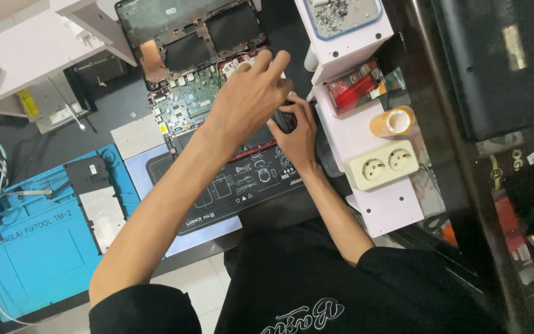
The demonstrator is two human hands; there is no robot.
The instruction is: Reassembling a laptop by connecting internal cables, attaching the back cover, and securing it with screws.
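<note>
Opened laptop (pixel 193 68), base uppermost, green circuit board (pixel 186 102) exposed, lying on a black work mat (pixel 242 185) at the middle of the bench; left hand (pixel 248 96) over the board's right part, fingers (pixel 277 62) spread apart and extended, holding nothing visible; right hand (pixel 296 133) just beside it at the laptop's right edge, fingers curled together round a small black part (pixel 284 119), the two hands touching; blue repair mat (pixel 32 247) to the left; cream double socket (pixel 381 164) and orange tape roll (pixel 394 122) on a white shelf (pixel 390 207) to the right.
</note>
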